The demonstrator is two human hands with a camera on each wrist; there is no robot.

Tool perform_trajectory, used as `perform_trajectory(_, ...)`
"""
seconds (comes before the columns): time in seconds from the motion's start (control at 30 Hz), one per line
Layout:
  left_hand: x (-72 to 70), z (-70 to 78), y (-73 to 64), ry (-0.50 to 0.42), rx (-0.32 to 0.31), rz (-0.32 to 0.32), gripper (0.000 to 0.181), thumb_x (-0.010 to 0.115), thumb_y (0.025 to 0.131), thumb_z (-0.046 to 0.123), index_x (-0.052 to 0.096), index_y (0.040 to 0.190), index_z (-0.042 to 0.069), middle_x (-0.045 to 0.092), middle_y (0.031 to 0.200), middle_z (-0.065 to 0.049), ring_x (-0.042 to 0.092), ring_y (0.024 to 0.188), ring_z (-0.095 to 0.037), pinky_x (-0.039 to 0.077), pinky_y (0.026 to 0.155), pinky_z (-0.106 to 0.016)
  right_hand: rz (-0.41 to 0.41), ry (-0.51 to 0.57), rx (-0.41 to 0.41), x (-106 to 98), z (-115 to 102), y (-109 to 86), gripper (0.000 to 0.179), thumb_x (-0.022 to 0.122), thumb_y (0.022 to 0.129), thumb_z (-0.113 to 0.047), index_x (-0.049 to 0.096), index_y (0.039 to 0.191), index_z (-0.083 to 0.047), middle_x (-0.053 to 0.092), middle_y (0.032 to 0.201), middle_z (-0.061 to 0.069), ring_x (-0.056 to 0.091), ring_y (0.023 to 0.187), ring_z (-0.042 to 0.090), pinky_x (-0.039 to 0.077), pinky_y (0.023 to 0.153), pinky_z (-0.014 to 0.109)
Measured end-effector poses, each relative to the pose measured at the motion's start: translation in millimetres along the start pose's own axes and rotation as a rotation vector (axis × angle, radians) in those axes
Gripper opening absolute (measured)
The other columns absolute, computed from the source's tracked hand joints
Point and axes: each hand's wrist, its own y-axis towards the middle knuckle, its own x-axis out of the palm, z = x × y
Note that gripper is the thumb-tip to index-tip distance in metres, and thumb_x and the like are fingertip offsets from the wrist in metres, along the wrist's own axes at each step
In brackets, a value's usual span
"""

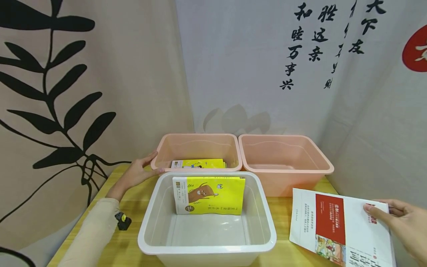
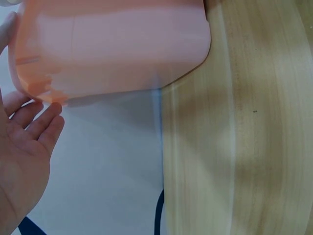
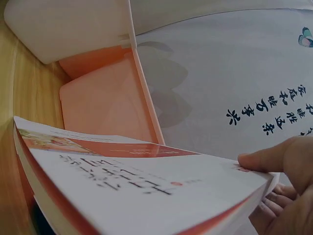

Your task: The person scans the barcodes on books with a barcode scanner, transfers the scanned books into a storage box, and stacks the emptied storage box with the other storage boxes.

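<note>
- Red-and-white book [image 1: 340, 226]: lower right of the head frame, beside the white bin [image 1: 207, 250]; the right hand [image 1: 407, 226] grips its right end, thumb on top, fingers beneath.
- Pinched at that end alone, it could droop under its own weight or flap open if the grip loosens.
- Moved left too low, it could snag on the white bin's rim.
- Left hand [image 1: 138, 176], left of centre, rests loosely extended fingers against the left pink bin [image 1: 200, 146]; a hard push could skew that bin into the right pink bin [image 1: 273, 184].
- Yellow book [image 1: 217, 193], centre, stands tilted inside the white bin; a knock could topple it.
</note>
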Motion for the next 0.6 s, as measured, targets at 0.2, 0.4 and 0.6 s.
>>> perform_trajectory(0.2, -0.7, 0.7, 0.6, -0.002, -0.001, -0.004, 0.097, 0.073, 0.09, 0.054, 0.027, 0.161, 0.007, 0.023, 0.168, -0.014, 0.029, 0.15, -0.047, 0.031, 0.115, -0.068, 0.007, -0.033, 0.028, -0.2, -1.7, 0.5, 0.028, 0.077, 0.093, -0.025, 0.065, 0.078, -0.045, 0.064, 0.065, -0.028, 0.062, 0.053, 0.007, 0.047, 0.045, 0.026)
perform_trajectory(0.4, -0.3, 1.9, -0.3, -0.006, -0.02, 0.004, 0.098, 0.074, 0.09, 0.056, 0.027, 0.162, 0.008, 0.024, 0.168, -0.014, 0.029, 0.15, -0.046, 0.031, 0.114, -0.068, -0.003, -0.032, 0.019, -1.7, -0.5, 0.9, 0.03, 0.078, 0.092, -0.023, 0.066, 0.077, -0.046, 0.064, 0.065, -0.029, 0.061, 0.055, 0.003, 0.046, 0.047, 0.024)
perform_trajectory(0.6, -1.2, 2.0, -0.5, -0.011, -0.011, -0.004, 0.097, 0.073, 0.09, 0.055, 0.026, 0.162, 0.009, 0.022, 0.168, -0.013, 0.028, 0.15, -0.046, 0.03, 0.115, -0.067, -0.014, -0.041, -0.001, -4.2, 0.0, -2.1, 0.032, 0.079, 0.091, -0.02, 0.066, 0.076, -0.046, 0.065, 0.062, -0.03, 0.061, 0.055, 0.001, 0.043, 0.049, 0.023)
